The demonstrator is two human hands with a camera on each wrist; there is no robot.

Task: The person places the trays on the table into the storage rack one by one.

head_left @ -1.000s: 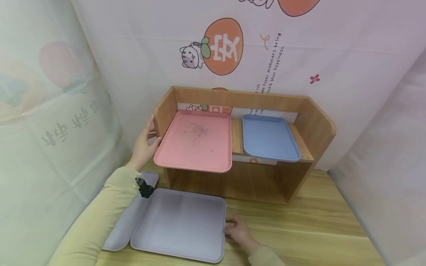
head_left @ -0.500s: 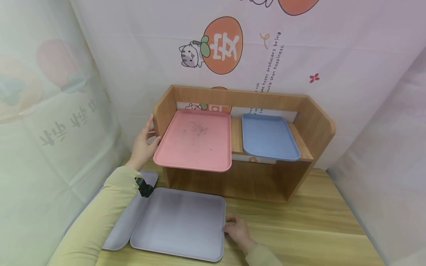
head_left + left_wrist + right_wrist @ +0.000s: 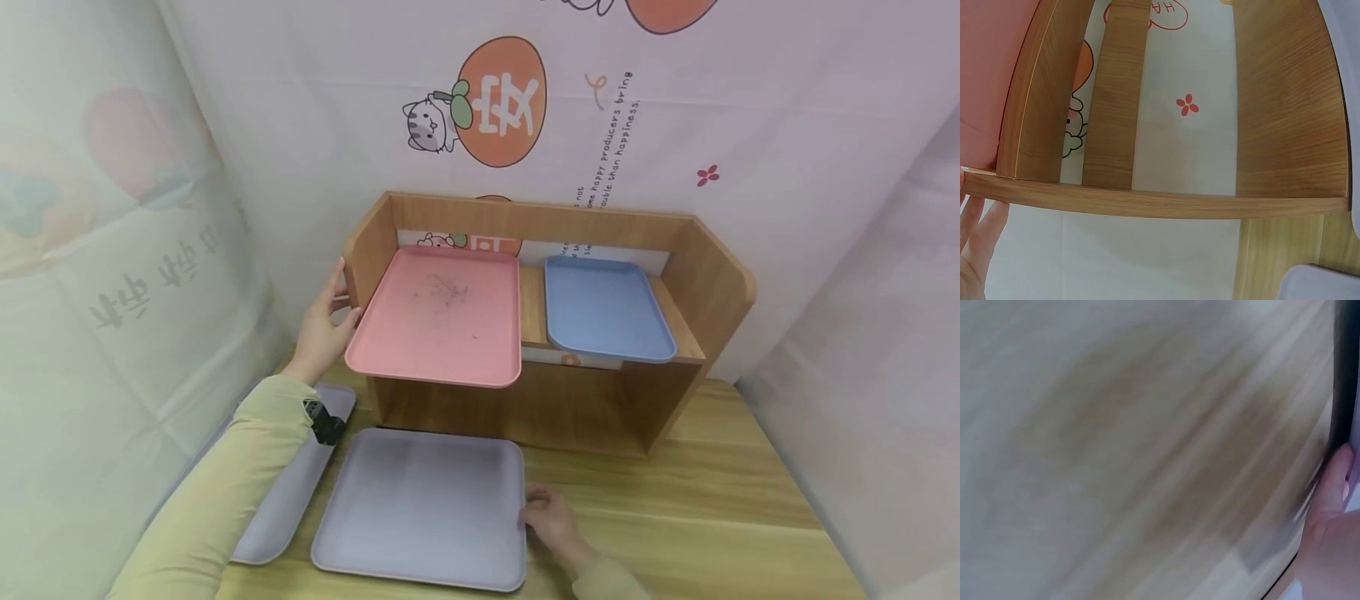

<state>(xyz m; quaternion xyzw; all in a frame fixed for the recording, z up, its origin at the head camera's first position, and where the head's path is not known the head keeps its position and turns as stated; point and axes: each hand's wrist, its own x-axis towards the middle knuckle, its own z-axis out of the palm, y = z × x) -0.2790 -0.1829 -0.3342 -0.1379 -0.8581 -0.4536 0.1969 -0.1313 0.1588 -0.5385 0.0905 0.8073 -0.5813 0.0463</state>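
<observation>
My left hand [image 3: 322, 333] holds the left side panel of a small wooden shelf [image 3: 592, 408], thumb at its front edge; in the left wrist view its fingers [image 3: 982, 234] reach that panel's edge. A pale purple tray [image 3: 423, 508] lies in front of the shelf. At the tray's right rim, my right hand [image 3: 553, 525] pinches the edge, thumb on top. Part of that hand [image 3: 1329, 500] shows at the right of the blurred right wrist view. On the shelf board sit a pink tray [image 3: 442, 317], its front overhanging, and a smaller blue tray [image 3: 609, 308].
Another pale purple tray [image 3: 281, 508] lies at the left, partly hidden under my left sleeve [image 3: 225, 492]. The wood-grain table [image 3: 720, 508] runs on to the right. Printed cloth walls [image 3: 337, 125] close off the back and both sides.
The front purple tray has slid right with my right hand, and a gap has opened between it and the left purple tray. My left hand stays on the shelf panel.
</observation>
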